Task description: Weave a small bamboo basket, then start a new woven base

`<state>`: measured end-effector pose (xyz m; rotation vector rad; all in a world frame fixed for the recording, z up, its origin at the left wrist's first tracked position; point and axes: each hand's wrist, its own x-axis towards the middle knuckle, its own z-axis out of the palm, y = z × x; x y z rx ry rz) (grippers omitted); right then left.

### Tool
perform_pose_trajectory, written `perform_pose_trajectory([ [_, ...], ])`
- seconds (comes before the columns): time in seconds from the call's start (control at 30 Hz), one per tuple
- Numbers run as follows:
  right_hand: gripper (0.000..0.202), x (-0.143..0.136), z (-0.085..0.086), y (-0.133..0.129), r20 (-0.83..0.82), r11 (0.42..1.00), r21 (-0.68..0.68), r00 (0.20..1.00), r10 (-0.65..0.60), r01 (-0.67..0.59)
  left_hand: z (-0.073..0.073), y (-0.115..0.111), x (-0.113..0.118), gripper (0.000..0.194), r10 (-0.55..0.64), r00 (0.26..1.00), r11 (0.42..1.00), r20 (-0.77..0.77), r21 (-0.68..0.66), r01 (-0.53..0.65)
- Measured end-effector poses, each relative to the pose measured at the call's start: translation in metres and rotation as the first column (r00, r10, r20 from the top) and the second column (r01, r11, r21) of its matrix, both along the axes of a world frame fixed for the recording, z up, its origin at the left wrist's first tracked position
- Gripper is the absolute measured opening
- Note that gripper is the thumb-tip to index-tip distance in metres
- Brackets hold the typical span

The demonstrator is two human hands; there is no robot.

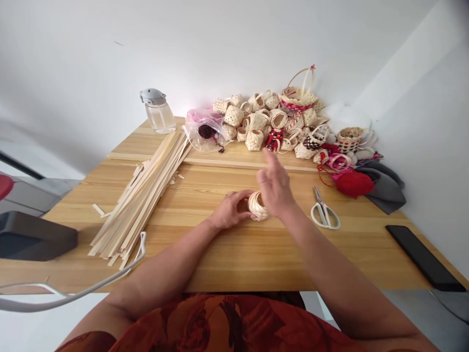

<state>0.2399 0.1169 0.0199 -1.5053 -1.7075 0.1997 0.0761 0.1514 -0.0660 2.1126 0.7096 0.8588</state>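
Note:
A small woven basket (258,207) of pale strips stands on the wooden table in front of me. My left hand (233,209) grips its left side, thumb and fingers around the wall. Just right of the basket my right hand (275,188) is raised, its fingers stretched out and slightly blurred, with nothing seen in them. It hides part of the basket's right side. White-handled scissors (325,215) lie to the right of my right hand. On the left, a long bundle of flat pale strips (142,195) lies slantwise.
Many small woven baskets (254,140) are piled at the back by the wall. A bottle (160,115) and plastic bag (205,128) stand back left. Red yarn (354,183), grey cloth (383,186) and a black phone (421,254) lie right. A white cable (91,286) crosses the front left.

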Motion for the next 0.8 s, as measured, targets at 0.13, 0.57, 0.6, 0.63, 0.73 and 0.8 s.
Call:
perform_pose_trajectory([
  [0.13,0.062,-0.023,-0.013,0.000,0.208,0.979,-0.200,0.978,0.008,0.035,0.000,-0.001,0.001,0.083,-0.008,0.994,0.997,-0.110,0.080,0.017],
  [0.57,0.062,0.020,0.042,0.021,-0.236,0.995,0.098,0.972,0.008,0.016,0.007,-0.003,0.002,0.089,0.205,0.969,0.979,-0.135,0.043,-0.201],
  [0.6,0.062,0.019,0.047,0.018,-0.128,0.988,0.152,0.992,-0.011,0.030,0.007,-0.003,0.002,0.090,0.205,0.969,0.979,-0.140,0.037,-0.202],
  [0.63,0.062,0.015,0.047,0.015,-0.021,0.986,0.166,1.000,-0.014,0.017,0.007,-0.003,0.002,0.090,0.204,0.968,0.979,-0.145,0.032,-0.201],
  [0.73,0.072,-0.008,0.023,0.007,0.233,0.995,-0.032,0.968,0.099,-0.094,0.004,-0.002,0.003,0.078,0.196,0.968,0.981,-0.159,0.042,-0.191],
  [0.8,0.079,-0.021,0.002,0.008,0.317,0.958,-0.271,0.930,0.185,-0.098,0.002,-0.001,0.004,0.069,0.197,0.966,0.980,-0.169,0.056,-0.190],
])
